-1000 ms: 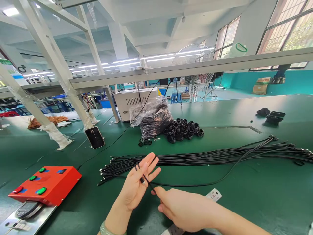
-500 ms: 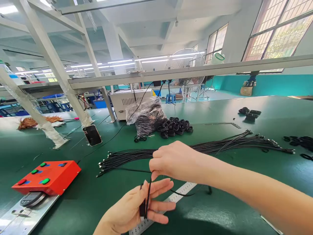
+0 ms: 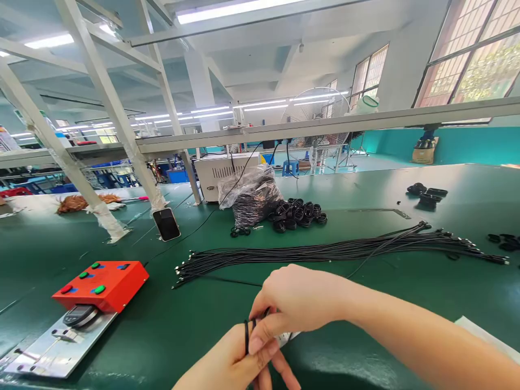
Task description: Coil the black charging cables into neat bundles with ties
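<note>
My left hand (image 3: pixel 229 360) sits at the bottom of the view, its fingers closed around a black cable (image 3: pixel 246 336) that forms a small loop. My right hand (image 3: pixel 296 302) reaches in from the right and presses its fingertips onto that same cable, partly hiding it. Beneath both hands lies a steel ruler (image 3: pixel 286 339), mostly covered. Farther up the green workbench (image 3: pixel 134 336) stretches a long bundle of black cables (image 3: pixel 325 252), apart from my hands.
A red box with coloured buttons (image 3: pixel 99 284) and a digital gauge (image 3: pixel 77 316) on a metal plate (image 3: pixel 60 342) stand left. Behind the cables are a plastic bag of black coils (image 3: pixel 252 197), a pile of black rings (image 3: pixel 294 214), and a phone (image 3: pixel 166 223).
My right hand has come down from above the cable bundle to the left hand. Both hands now meet on the black cable, and the view has shifted slightly.
</note>
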Action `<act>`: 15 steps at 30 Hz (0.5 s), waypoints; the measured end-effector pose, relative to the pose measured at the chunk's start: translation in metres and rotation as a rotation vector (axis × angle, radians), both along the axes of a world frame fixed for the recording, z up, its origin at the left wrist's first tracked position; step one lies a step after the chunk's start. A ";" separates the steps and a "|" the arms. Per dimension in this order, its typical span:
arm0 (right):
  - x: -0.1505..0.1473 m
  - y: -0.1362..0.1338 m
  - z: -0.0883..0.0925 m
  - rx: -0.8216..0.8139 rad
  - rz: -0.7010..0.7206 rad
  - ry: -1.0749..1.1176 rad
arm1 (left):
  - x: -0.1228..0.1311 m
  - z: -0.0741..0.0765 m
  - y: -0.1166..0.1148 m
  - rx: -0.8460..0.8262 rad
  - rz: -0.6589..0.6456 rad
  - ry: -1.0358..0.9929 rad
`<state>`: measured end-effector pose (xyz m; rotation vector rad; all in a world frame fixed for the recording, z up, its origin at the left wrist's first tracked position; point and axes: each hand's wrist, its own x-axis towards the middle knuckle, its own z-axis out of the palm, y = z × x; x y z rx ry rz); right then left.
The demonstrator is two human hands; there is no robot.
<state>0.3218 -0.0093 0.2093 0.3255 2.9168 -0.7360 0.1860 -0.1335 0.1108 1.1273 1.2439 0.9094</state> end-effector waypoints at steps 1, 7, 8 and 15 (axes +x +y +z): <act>-0.002 -0.004 -0.002 0.011 0.012 0.016 | 0.001 0.001 0.001 -0.005 0.001 0.007; -0.007 -0.019 -0.020 0.141 0.097 0.077 | 0.000 0.012 -0.003 -0.054 -0.081 0.064; -0.007 -0.020 -0.023 0.193 0.141 0.071 | -0.001 0.014 -0.004 -0.090 -0.106 0.079; -0.014 -0.005 -0.050 -0.350 -0.056 0.218 | -0.007 0.003 -0.003 -0.081 -0.200 -0.476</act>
